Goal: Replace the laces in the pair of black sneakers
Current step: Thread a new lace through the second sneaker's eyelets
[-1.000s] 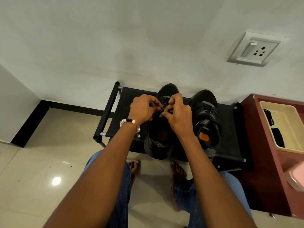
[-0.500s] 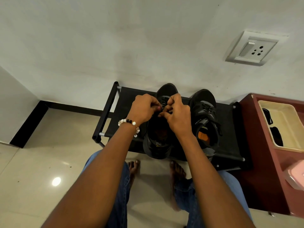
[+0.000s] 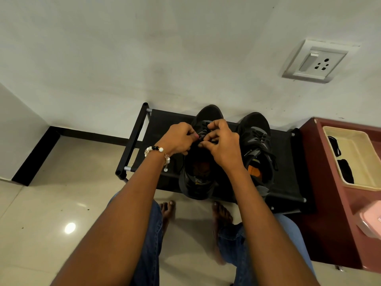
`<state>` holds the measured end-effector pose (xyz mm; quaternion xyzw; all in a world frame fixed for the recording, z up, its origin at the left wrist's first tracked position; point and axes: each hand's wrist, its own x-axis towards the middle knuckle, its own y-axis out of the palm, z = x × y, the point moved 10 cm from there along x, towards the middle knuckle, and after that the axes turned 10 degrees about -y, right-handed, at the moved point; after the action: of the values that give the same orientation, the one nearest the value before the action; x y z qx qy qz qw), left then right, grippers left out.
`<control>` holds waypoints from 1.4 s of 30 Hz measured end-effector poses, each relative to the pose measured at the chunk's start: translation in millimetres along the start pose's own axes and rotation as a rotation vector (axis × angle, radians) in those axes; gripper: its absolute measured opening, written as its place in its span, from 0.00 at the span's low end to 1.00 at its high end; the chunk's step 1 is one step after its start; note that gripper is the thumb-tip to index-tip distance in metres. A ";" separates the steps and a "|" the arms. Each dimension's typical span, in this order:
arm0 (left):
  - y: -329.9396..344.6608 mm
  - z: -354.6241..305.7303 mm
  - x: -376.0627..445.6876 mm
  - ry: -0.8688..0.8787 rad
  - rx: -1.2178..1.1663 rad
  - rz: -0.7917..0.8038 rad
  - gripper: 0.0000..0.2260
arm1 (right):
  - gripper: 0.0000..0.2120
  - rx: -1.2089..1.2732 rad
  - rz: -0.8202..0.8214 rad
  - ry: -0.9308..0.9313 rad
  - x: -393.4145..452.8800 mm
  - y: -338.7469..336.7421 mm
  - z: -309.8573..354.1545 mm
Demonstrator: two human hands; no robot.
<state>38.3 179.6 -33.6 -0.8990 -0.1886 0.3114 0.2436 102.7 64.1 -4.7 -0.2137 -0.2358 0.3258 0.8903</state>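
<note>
The left hand point(image 3: 178, 139) and the right hand point(image 3: 223, 146) cover the middle of the left sneaker point(image 3: 199, 162), so most of its lace point(image 3: 203, 132) is hidden. The bit between the fingertips is too small and dark to tell how it is held. The right forearm hides part of the right sneaker point(image 3: 256, 149). The small white word on that shoe is too tiny to read. The cream tray point(image 3: 359, 162) and the pink box point(image 3: 371, 223) are cut off by the right edge. The dark things in the tray are too unclear to name.
</note>
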 end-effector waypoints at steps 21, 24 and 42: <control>-10.8 -1.6 -7.7 0.009 -0.090 -0.037 0.09 | 0.18 -0.069 -0.100 -0.031 -4.5 -2.3 0.5; -10.5 0.5 -7.2 -0.011 -0.114 -0.056 0.08 | 0.19 -0.066 -0.079 -0.032 -5.3 0.0 -0.2; -7.3 -13.4 -12.2 -0.172 -1.412 0.132 0.15 | 0.13 -0.456 -0.132 0.042 -15.0 -6.3 -3.8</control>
<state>36.7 175.3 -14.6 -0.8239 -0.3087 0.1986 -0.4318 97.8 48.6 -8.6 -0.4000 -0.2981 0.2006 0.8431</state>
